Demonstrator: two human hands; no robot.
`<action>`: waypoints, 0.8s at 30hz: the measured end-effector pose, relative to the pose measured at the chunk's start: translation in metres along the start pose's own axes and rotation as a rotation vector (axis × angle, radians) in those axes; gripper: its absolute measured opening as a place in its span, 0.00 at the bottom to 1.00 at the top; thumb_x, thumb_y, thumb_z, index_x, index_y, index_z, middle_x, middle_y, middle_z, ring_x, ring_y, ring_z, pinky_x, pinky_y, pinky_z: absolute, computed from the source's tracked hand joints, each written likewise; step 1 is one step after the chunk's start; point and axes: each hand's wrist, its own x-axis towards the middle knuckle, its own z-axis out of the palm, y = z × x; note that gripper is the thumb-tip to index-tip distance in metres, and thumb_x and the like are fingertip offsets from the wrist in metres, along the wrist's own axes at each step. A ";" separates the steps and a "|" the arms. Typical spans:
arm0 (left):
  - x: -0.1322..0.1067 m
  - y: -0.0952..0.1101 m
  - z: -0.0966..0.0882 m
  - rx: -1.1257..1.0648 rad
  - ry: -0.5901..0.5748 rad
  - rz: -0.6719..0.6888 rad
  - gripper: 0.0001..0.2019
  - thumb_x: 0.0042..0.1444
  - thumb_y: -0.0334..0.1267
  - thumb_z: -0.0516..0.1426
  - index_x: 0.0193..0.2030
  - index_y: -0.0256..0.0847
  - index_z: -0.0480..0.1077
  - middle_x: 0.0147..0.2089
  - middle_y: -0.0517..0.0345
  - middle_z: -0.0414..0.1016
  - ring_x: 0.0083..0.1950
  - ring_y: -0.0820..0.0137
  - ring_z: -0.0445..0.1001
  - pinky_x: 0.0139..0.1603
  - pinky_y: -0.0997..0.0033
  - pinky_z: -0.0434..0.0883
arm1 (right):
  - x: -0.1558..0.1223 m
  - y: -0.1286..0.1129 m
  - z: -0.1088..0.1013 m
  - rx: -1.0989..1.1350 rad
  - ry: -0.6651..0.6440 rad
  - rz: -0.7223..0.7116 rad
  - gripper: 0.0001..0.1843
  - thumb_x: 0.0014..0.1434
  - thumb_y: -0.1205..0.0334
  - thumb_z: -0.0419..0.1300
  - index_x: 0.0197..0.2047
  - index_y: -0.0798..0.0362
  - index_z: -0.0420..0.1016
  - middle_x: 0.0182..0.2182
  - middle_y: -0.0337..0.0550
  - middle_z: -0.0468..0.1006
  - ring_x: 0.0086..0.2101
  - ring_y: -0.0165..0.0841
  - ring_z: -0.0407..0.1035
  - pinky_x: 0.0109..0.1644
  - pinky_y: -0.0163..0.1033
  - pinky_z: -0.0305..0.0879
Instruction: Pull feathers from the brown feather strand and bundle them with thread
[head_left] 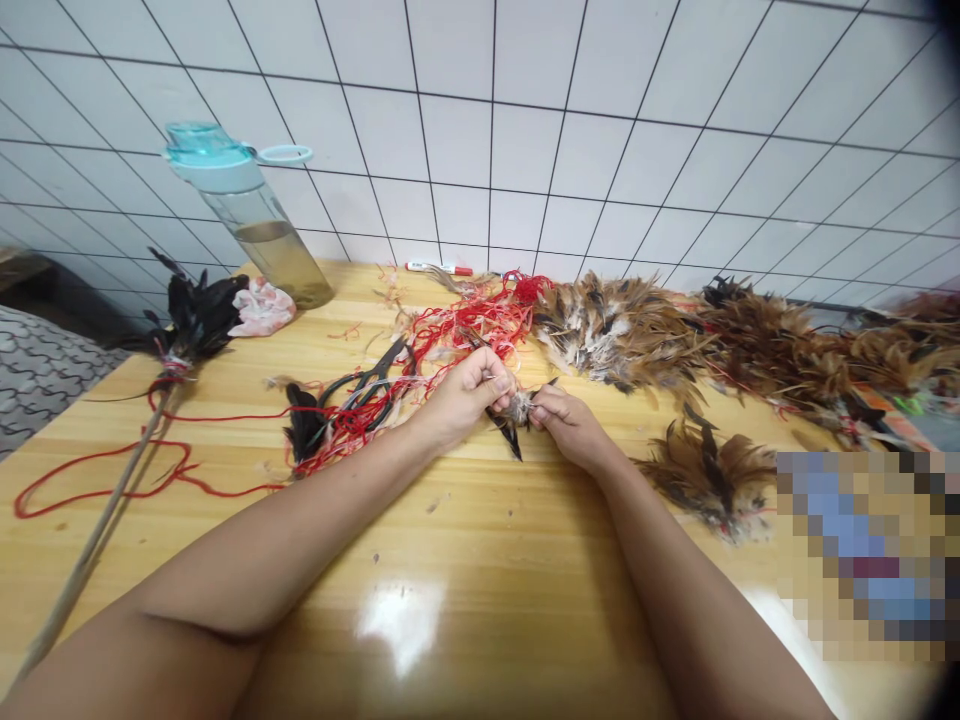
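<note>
Over the middle of the wooden table, my left hand and my right hand are close together with a small bunch of feathers between them. Both sets of fingers are pinched on it, left and right. Its quill ends look pale and fluffy, and dark tips point down toward the table. Just behind my left hand lies a tangle of red string. Black-handled scissors rest left of that hand, partly covered by red strands. A loose bundle of brown feathers lies right of my right hand.
Long rows of brown feathers line the wall side. At the left, a stick has black feathers bound to its end. A tilted-looking water bottle, a crumpled tissue and a red-and-white marker stand or lie farther back.
</note>
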 end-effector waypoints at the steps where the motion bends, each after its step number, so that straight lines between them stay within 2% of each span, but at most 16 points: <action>1: 0.000 0.001 -0.001 0.022 -0.030 0.008 0.15 0.54 0.45 0.60 0.32 0.39 0.59 0.28 0.63 0.66 0.27 0.78 0.63 0.32 0.75 0.61 | -0.001 0.001 0.000 0.010 0.018 0.012 0.20 0.62 0.53 0.50 0.21 0.51 0.64 0.24 0.40 0.65 0.30 0.32 0.61 0.39 0.39 0.58; 4: -0.001 0.008 -0.005 0.153 -0.121 0.081 0.11 0.58 0.43 0.56 0.34 0.39 0.59 0.31 0.60 0.67 0.31 0.75 0.66 0.35 0.72 0.64 | -0.004 0.001 0.000 0.104 0.113 0.104 0.21 0.61 0.47 0.51 0.23 0.51 0.67 0.24 0.39 0.66 0.29 0.31 0.61 0.38 0.38 0.58; 7: -0.002 0.016 -0.007 0.390 -0.150 0.249 0.08 0.60 0.41 0.54 0.34 0.39 0.61 0.34 0.56 0.69 0.36 0.72 0.69 0.39 0.70 0.66 | -0.007 -0.001 -0.001 0.272 0.188 0.217 0.22 0.60 0.43 0.52 0.27 0.52 0.70 0.23 0.37 0.65 0.27 0.30 0.60 0.36 0.37 0.59; 9: -0.003 0.019 -0.006 0.555 -0.176 0.368 0.06 0.61 0.38 0.52 0.34 0.39 0.62 0.36 0.53 0.70 0.39 0.71 0.70 0.42 0.69 0.66 | -0.007 -0.004 -0.002 0.362 0.198 0.250 0.22 0.58 0.42 0.55 0.30 0.53 0.71 0.23 0.37 0.66 0.28 0.30 0.61 0.37 0.37 0.60; 12: -0.004 0.017 -0.004 0.725 -0.305 0.486 0.06 0.61 0.35 0.50 0.32 0.40 0.64 0.37 0.51 0.72 0.42 0.68 0.71 0.46 0.67 0.66 | -0.006 -0.005 -0.003 0.441 0.165 0.264 0.21 0.53 0.41 0.60 0.29 0.53 0.72 0.25 0.38 0.68 0.31 0.31 0.63 0.40 0.37 0.61; 16: -0.005 0.010 -0.003 0.876 -0.460 0.496 0.09 0.61 0.35 0.48 0.33 0.42 0.68 0.39 0.48 0.74 0.45 0.65 0.71 0.49 0.64 0.66 | -0.007 0.000 -0.006 0.539 0.128 0.265 0.19 0.50 0.43 0.64 0.30 0.52 0.74 0.30 0.39 0.73 0.35 0.33 0.67 0.46 0.39 0.63; 24: -0.006 0.002 -0.005 0.909 -0.426 0.468 0.09 0.61 0.36 0.50 0.34 0.42 0.71 0.38 0.49 0.74 0.43 0.66 0.71 0.47 0.66 0.66 | -0.007 0.007 -0.005 0.504 0.152 0.299 0.21 0.43 0.44 0.69 0.31 0.52 0.73 0.28 0.38 0.74 0.33 0.33 0.68 0.44 0.41 0.65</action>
